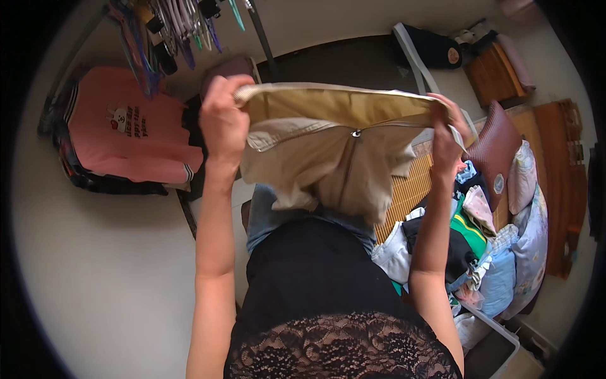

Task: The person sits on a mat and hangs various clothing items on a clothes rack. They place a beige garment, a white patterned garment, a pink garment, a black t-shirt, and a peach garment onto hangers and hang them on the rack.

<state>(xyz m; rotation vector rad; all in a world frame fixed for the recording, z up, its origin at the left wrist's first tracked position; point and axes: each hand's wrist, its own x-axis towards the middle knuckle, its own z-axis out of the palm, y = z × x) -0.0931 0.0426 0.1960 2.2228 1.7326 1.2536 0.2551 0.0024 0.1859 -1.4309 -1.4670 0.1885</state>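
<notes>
A pair of khaki trousers (pixel 360 164) hangs in front of me, stretched wide by its waistband. At the left end of the band, my left hand (pixel 225 120) is closed round the cloth. My right hand (pixel 449 132) grips the opposite end, its fingers partly hidden behind the fabric. The yellowish inside of the waist faces me along the top, with a fly seam running down the middle below it. The lower part of the trousers drops in folds over my lap, and the leg ends cannot be made out.
A heap of mixed clothes (pixel 467 234) lies on a bamboo mat (pixel 407 192) at my right, beside a brown cushion (pixel 495 145) and a blue pillow (pixel 499 278). Left of me hangs a pink sweatshirt (pixel 136 129); above are several hangers (pixel 183 25). A clear plastic bin (pixel 505 341) stands lower right.
</notes>
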